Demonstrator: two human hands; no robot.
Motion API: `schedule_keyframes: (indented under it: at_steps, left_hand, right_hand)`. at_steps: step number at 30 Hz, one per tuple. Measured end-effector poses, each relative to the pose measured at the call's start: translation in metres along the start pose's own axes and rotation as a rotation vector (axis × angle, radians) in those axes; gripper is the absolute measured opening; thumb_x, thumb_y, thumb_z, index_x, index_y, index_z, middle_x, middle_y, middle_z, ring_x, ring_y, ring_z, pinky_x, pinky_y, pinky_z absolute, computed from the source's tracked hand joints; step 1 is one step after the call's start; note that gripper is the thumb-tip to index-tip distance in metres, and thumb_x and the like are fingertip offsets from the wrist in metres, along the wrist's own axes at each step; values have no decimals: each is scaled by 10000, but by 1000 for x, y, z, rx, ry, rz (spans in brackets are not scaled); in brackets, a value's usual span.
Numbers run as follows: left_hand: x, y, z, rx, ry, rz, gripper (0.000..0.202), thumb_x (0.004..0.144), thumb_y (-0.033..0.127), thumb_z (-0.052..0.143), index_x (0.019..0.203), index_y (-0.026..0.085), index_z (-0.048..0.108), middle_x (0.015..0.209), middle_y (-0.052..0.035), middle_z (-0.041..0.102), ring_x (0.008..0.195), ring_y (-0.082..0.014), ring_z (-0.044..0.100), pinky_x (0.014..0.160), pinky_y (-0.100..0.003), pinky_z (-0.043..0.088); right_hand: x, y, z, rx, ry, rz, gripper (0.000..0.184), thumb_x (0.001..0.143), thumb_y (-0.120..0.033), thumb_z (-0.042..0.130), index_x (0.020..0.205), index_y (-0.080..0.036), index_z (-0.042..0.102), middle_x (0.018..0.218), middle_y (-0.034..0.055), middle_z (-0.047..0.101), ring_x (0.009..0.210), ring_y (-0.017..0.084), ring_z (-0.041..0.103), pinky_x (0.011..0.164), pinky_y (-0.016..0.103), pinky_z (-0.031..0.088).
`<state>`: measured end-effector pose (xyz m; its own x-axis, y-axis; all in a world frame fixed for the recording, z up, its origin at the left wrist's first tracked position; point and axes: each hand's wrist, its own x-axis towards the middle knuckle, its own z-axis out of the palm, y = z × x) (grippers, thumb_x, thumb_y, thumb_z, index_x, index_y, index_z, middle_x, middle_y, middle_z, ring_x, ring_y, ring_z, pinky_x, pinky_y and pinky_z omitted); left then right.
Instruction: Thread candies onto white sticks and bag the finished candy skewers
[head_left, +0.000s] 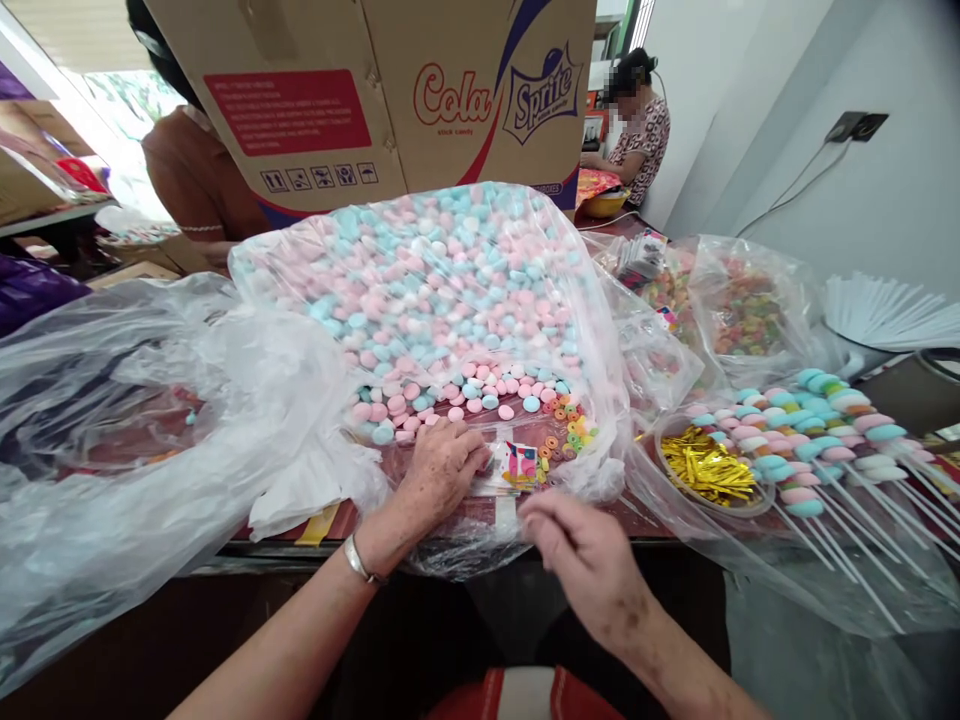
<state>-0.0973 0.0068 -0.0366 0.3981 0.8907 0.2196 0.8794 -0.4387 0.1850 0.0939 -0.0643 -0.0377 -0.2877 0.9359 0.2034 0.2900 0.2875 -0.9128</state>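
A big clear plastic bag of pink, blue and white marshmallow-like candies (450,280) lies before me, its mouth facing me. At that mouth, beside loose pink candies, my left hand (442,468) has its fingers bent and drawn together; whatever they hold is hidden. Its thumb side is next to a small stack of printed clear packets (521,464). Coloured ring-shaped gummies (564,432) lie just right of the packets. Nearer to me, my right hand (589,560) is curled with thumb and forefinger close together, and I cannot see what is between them.
To the right are a bowl of gold twist ties (705,468), candy skewers (817,435), a bundle of white sticks (892,312) and bagged gummies (754,300). A cardboard box (390,100) stands behind. Loose plastic (150,540) spreads left. Two people sit farther back.
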Motion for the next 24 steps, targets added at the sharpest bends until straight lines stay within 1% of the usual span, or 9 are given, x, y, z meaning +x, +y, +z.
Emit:
schedule_keyframes:
  at_steps: [3,5,7,9,12,15,18,21,24]
  left_hand:
    - [-5,13,-8,48,180,52,272,943,241,445,732,164,599,756,-57,612,776,-210,504,743,-363,358]
    - [-7,24,-13,85,249,83,283,940,242,438,709,169,584,729,-60,600,756,-217,490,726,-374,356]
    - [-7,33,-17,75,264,111,270,934,241,441,711,172,577,724,-63,599,740,-219,489,714,-377,365]
    - [-7,41,-20,35,308,126,205,922,289,475,830,153,598,843,-101,630,833,-251,517,767,-407,388]
    - [-4,46,-24,-73,341,133,265,890,352,526,1010,123,581,1043,-160,623,1015,-303,515,874,-459,389]
    - [-1,48,-27,-310,97,100,173,894,301,508,819,168,591,811,-63,638,799,-213,561,748,-351,431]
    - [2,46,-29,-594,-186,-29,195,863,295,549,712,178,586,644,23,580,610,-132,501,585,-250,383]
    - [4,43,-31,-771,-341,-92,237,843,323,577,664,167,592,598,45,535,568,-103,451,534,-220,333]
    - [7,43,-31,-860,-434,-61,342,874,367,525,616,154,596,586,29,531,577,-102,444,539,-217,326]
  right_hand:
    - [14,5,-8,-50,247,100,313,852,-329,570,1114,-163,525,923,48,632,675,129,565,636,245,480]
    - [22,8,-10,-88,243,81,356,821,-314,609,1128,-160,516,973,64,631,707,139,579,661,259,493]
    - [25,9,-11,-121,221,12,194,866,-273,550,1031,-172,570,912,52,641,755,153,592,707,264,487]
    - [26,11,-13,-135,237,-55,137,908,-231,480,934,-183,605,855,42,649,791,161,600,743,266,473]
    - [23,13,-20,-107,239,-94,131,908,-217,501,908,-187,628,837,26,661,776,153,604,731,248,468]
    - [20,13,-30,-68,157,-101,123,908,-216,522,905,-187,641,829,8,666,755,134,603,717,224,461]
    - [18,12,-37,-71,117,-132,115,909,-204,521,932,-192,633,853,10,660,780,133,597,726,227,452]
    - [15,11,-42,-154,127,-196,126,920,-224,503,877,-187,614,795,19,614,744,140,553,697,244,429]
    - [12,11,-45,-245,135,-234,218,952,-255,444,794,-184,575,733,20,565,693,140,500,660,256,391]
